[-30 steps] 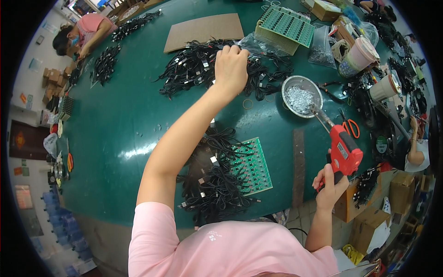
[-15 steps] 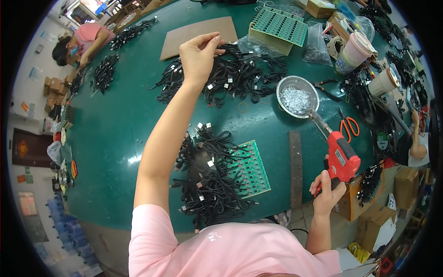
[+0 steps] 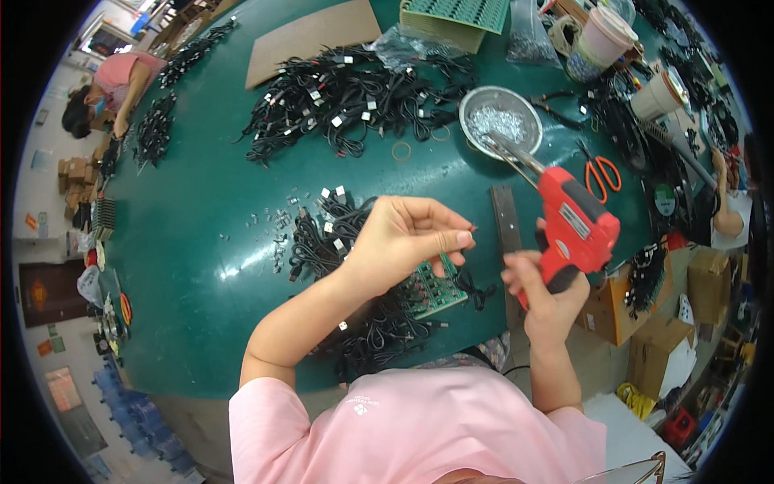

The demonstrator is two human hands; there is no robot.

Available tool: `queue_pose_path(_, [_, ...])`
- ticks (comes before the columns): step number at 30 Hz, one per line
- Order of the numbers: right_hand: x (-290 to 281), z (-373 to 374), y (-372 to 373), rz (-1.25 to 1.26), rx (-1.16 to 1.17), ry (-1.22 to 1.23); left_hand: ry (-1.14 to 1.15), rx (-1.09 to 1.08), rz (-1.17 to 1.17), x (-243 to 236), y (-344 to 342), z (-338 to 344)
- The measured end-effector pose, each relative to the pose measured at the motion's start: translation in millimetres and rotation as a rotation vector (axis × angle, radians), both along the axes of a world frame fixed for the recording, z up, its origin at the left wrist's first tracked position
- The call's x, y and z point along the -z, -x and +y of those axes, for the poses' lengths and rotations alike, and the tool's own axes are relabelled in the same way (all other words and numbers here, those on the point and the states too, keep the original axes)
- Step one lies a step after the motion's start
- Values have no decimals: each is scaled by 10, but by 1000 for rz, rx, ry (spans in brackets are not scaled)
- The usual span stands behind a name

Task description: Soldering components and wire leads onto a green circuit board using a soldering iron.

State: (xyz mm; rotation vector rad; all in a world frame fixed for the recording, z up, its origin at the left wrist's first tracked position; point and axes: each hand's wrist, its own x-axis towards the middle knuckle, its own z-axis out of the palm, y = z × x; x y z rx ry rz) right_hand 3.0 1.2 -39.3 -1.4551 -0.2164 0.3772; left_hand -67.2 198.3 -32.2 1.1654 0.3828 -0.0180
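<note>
My left hand (image 3: pixel 411 242) is pinched above the green circuit board (image 3: pixel 439 298), mostly hiding the board. A tiny reddish tip shows at its fingertips, and a black cable (image 3: pixel 477 292) appears to hang below them. My right hand (image 3: pixel 550 294) is wrapped round the handle of a red and black soldering gun (image 3: pixel 576 218). The gun's metal tip reaches over the rim of a metal bowl (image 3: pixel 532 145) holding silvery bits. Left of the board, black USB cables (image 3: pixel 318 242) lie bunched, some passing under my left forearm.
Farther back lie a large heap of black cables (image 3: pixel 322 113), a brown board (image 3: pixel 314 40) and stacked green circuit boards (image 3: pixel 455 16). A dark metal bar (image 3: pixel 506 222) lies between my hands. Orange-handled scissors (image 3: pixel 602 177) and cups are at the right. A co-worker (image 3: pixel 121 81) sits far left.
My left hand has come back from the far cable heap to above the circuit board, with a cable apparently in its fingers. The soldering gun stays in my right hand, its tip still by the bowl.
</note>
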Motion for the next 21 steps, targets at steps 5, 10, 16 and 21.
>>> queue_pose_path(5, [52,139,59,-144,-47,-55,-38,42,62,82,77,-190])
queue_pose_path(10, [106,101,82,-176,-137,39,-148,39,50,112,166,-274])
queue_pose_path(16, [55,118,138,-147,-103,72,-342,57,24,147,199,-356])
queue_pose_path(21, [81,108,192,-233,-84,189,-1031,-127,-417,361,228,-437])
